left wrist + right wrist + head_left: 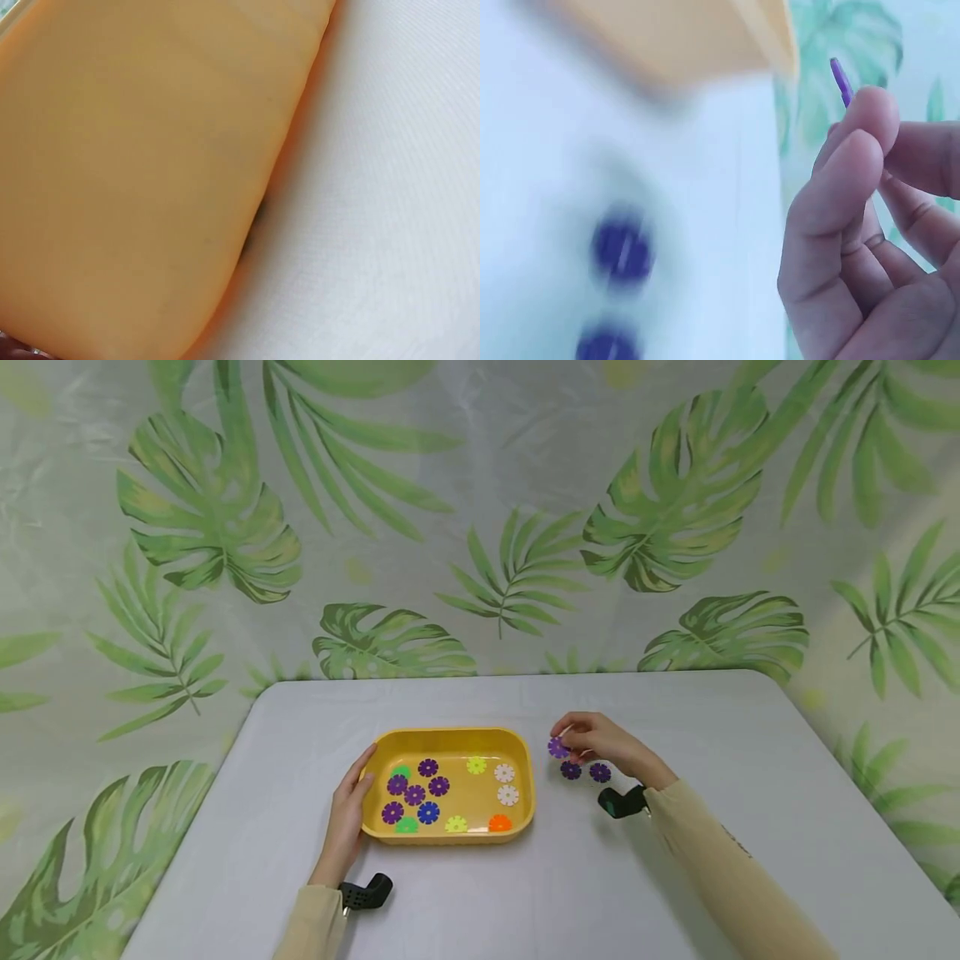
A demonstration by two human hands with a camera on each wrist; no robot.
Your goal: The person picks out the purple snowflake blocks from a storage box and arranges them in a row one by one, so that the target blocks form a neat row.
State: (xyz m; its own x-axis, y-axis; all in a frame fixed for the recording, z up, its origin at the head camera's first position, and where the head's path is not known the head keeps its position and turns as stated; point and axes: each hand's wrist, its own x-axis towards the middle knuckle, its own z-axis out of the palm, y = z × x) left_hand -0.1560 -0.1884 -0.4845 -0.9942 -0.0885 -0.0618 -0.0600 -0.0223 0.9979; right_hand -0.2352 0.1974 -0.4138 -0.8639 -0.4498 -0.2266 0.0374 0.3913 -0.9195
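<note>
Pinching a thin, notched purple disc (556, 747) in the right hand (592, 742), just right of the yellow tray (442, 839).
Grips the smooth, round-cornered yellow tray by its left rim with the left hand (347, 810); holds the purple disc above finely textured white cloth (450, 910), near two dark purple discs (570, 770).

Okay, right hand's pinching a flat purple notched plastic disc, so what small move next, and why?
I'd probably move the flat purple notched plastic disc left, over the yellow rectangular plastic tray. The right hand pinches it to the right of the tray, similar purple discs already lie inside, and the left hand rests against the tray's left side.
</note>
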